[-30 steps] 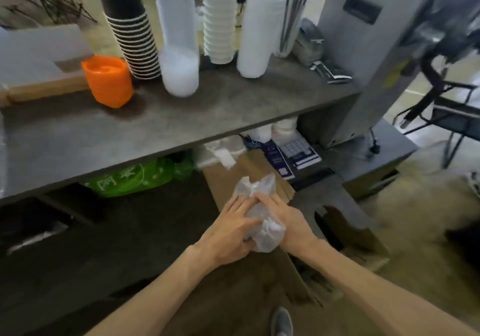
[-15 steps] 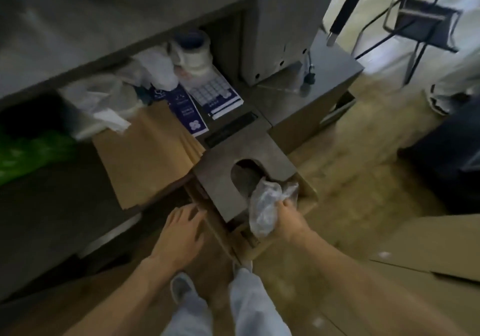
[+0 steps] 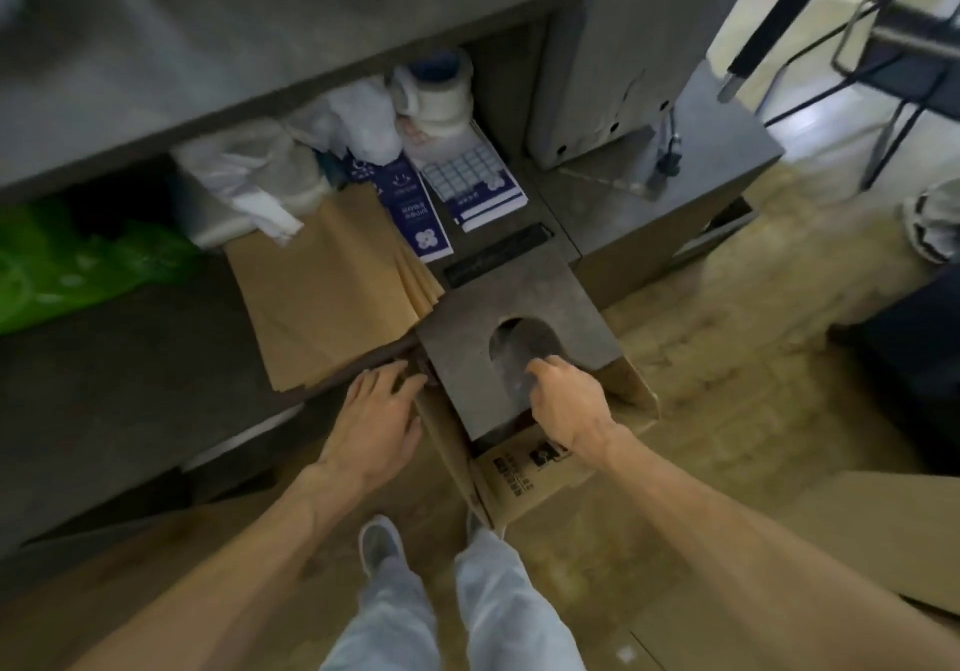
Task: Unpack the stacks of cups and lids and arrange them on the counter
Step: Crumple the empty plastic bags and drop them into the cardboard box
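Gone from the right hand (image 3: 563,400) is the crumpled plastic wrap it carried half a second back; that hand now sits at the rounded hole (image 3: 522,353) in the grey lid (image 3: 519,307) of the waste box, fingers curled loosely downward and holding nothing I can see, presumably because the wrapping has just been dropped through. A pale glint shows inside the hole, though I cannot tell what it is. The left hand (image 3: 376,418) has slid forward and lies flat, fingers spread, against the lid's near-left corner, probably steadying it. Below the lid stands the open cardboard box (image 3: 524,483), its printed flap folded toward the person's feet. As for the cups and lids, none appear in this view; only the front part of the grey table (image 3: 270,36) shows, and that part is bare. Under it, the shelf (image 3: 130,358) holds brown paper bags (image 3: 322,286), white plastic bags (image 3: 270,171), blue leaflets (image 3: 421,213), tape rolls (image 3: 439,93) and a green bag (image 3: 67,265).
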A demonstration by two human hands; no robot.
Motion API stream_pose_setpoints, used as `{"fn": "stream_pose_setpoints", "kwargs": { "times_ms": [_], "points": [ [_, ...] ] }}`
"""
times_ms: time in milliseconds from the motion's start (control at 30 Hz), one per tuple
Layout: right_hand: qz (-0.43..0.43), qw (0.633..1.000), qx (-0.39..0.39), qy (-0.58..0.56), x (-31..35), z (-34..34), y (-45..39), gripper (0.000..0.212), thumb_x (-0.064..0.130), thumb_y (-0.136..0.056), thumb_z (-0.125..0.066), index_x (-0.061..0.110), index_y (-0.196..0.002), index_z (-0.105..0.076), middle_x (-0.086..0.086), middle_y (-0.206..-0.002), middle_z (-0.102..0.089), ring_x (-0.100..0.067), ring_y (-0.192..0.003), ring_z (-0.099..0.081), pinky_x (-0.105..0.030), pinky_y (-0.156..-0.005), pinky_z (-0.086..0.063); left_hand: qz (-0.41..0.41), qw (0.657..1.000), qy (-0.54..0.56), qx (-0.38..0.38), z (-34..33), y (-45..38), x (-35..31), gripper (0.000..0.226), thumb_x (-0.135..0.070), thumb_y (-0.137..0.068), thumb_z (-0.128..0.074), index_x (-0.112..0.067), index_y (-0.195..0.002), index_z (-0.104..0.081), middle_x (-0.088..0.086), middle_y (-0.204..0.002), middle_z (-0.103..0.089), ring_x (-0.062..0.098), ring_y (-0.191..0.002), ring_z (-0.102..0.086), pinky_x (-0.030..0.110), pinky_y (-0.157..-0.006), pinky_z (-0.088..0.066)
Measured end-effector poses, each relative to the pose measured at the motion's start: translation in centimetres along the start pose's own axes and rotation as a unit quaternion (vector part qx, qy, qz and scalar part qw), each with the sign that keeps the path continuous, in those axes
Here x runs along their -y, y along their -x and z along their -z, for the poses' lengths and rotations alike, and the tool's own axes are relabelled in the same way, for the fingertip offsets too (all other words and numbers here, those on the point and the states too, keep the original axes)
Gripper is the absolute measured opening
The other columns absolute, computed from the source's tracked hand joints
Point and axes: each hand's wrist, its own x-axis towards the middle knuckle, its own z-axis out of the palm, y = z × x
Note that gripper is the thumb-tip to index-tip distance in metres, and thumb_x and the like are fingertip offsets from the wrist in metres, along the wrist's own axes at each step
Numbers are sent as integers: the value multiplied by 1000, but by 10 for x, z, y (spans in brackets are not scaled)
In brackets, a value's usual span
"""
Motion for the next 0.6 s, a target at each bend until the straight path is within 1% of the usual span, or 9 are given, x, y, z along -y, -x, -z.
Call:
{"fn": "stream_pose_setpoints", "kwargs": {
  "times_ms": [100, 167, 267, 333, 400, 467, 533, 600],
  "points": [
    [67, 997, -34, 25, 31, 45, -10, 28, 20, -102, -47, 14, -126, -61, -4, -116, -62, -26, -97, -65, -39, -81, -56, 14, 998, 39, -35, 43, -1, 0, 52, -29, -96, -57, -29, -146, -42, 3, -151, -39, 26, -141, -37, 48, -119, -31],
    [123, 989, -68, 34, 65, 73, -19, 28, 22, -102, -47, 14, -124, -63, -5, -114, -63, -24, -95, -65, -39, -79, -57, 24, 996, 48, -76, 75, 4, 6, 50, -29, -95, -58, -28, -143, -45, 4, -151, -40, 27, -141, -37, 48, -119, -30],
    [205, 970, -130, 33, 138, 109, -29, 24, 25, -98, -53, 14, -115, -66, -3, -111, -65, -21, -93, -67, -38, -77, -57, 36, 987, 23, -152, 122, 22, 28, 53, -26, -91, -63, -23, -142, -47, 9, -152, -39, 30, -141, -36, 47, -119, -29],
    [252, 956, -151, 21, 195, 125, -31, 24, 26, -99, -56, 16, -118, -65, -1, -112, -64, -19, -94, -67, -37, -79, -56, 41, 975, 54, -211, 155, 43, 49, 54, -23, -90, -63, -22, -142, -48, 7, -152, -39, 27, -140, -37, 45, -118, -31],
    [297, 940, -168, 3, 255, 137, -28, 24, 27, -99, -57, 18, -120, -64, 1, -112, -63, -17, -94, -65, -35, -80, -56, 64, 953, 93, -280, 190, 72, 77, 53, -20, -92, -64, -24, -142, -48, 4, -152, -38, 23, -141, -36, 41, -118, -32],
    [345, 918, -194, -8, 318, 144, -22, 21, 26, -97, -58, 18, -115, -66, -1, -109, -65, -20, -92, -66, -36, -77, -56, 101, 925, 101, -353, 225, 106, 113, 51, -18, -91, -66, -19, -140, -51, 5, -149, -42, 22, -139, -39, 37, -118, -31],
    [392, 894, -217, -24, 385, 144, -16, 21, 24, -91, -61, 16, -109, -68, -4, -105, -67, -25, -92, -66, -42, -77, -57, 134, 895, 92, -416, 254, 148, 160, 48, -17, -90, -66, -14, -137, -55, 8, -144, -48, 24, -135, -44, 37, -116, -34],
    [439, 865, -238, -40, 455, 140, -7, 22, 20, -86, -65, 12, -106, -70, -8, -105, -68, -30, -98, -65, -44, -82, -56, 172, 870, 54, -459, 276, 197, 211, 47, -18, -89, -66, -12, -135, -56, 10, -140, -51, 27, -133, -47, 39, -113, -35]
  ]
}}
